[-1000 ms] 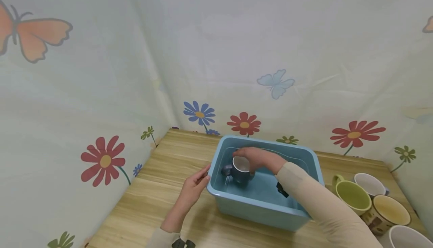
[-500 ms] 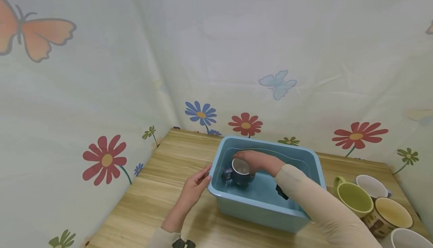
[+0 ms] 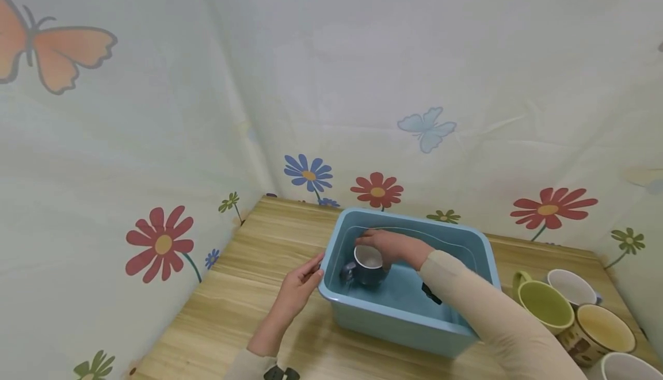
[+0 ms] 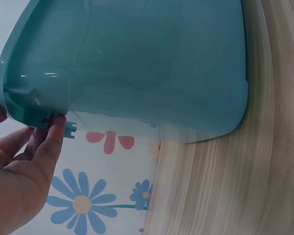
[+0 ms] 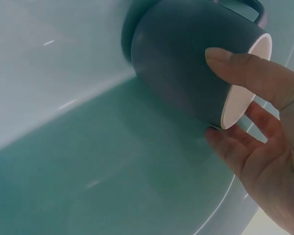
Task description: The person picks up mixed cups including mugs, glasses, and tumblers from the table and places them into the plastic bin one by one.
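Note:
A dark blue mug (image 3: 369, 277) with a white inside stands at the left end of a light blue plastic tub (image 3: 396, 308), opening upward, handle toward the tub's left wall. My right hand (image 3: 391, 246) reaches into the tub and holds the mug near its rim. In the right wrist view the thumb of that hand (image 5: 284, 154) presses the outside of the mug (image 5: 181, 63), fingers by the far side of the rim. My left hand (image 3: 294, 295) grips the tub's left rim; the left wrist view shows its fingers (image 4: 51, 142) curled under the tub's edge (image 4: 4, 73).
Right of the tub, several mugs crowd together on the wooden table (image 3: 217, 305): a green mug (image 3: 544, 305), a white one (image 3: 572, 287), a patterned yellowish one (image 3: 603, 334) and another pale one (image 3: 624, 368). A flowered curtain (image 3: 331, 80) encloses the back and sides.
The mug shifts very slightly within the tub, with the right hand still around it. The left hand keeps its place on the rim. The view drifts a little.

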A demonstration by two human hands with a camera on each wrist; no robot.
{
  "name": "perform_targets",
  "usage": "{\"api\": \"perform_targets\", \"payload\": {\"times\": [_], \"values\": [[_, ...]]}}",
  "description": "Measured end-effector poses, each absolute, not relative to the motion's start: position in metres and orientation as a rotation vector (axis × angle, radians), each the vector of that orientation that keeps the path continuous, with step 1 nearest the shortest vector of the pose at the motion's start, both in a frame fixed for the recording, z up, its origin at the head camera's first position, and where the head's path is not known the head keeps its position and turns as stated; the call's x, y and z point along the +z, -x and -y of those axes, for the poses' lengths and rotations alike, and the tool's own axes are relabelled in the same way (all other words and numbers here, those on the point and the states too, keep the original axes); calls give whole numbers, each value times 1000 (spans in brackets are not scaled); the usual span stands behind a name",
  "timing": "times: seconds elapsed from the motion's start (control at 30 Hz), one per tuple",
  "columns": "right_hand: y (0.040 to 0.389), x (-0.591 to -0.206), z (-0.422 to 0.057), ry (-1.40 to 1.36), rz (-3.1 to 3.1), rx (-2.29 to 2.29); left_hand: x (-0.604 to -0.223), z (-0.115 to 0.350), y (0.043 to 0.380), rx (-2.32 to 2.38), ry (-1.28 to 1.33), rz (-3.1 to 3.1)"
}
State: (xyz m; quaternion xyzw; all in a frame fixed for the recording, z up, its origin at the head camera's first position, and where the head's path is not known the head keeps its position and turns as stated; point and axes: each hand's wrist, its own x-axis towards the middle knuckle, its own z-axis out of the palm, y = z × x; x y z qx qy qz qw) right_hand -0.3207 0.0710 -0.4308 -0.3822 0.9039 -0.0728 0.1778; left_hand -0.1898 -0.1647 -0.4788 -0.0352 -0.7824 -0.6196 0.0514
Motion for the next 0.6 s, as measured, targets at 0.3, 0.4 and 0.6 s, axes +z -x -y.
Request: {"api": "perform_targets", "payload": {"times": [0.3, 0.4, 0.6], "values": [[318, -433, -63, 1113, -2559, -181, -478, 164, 190, -1894, 126, 2396], [318, -433, -60, 1114, -2560, -177, -477, 164, 191, -1892, 112, 2391], [321, -438, -56, 1114, -2567, -179, -476, 166, 193, -1889, 121, 2372]]}}
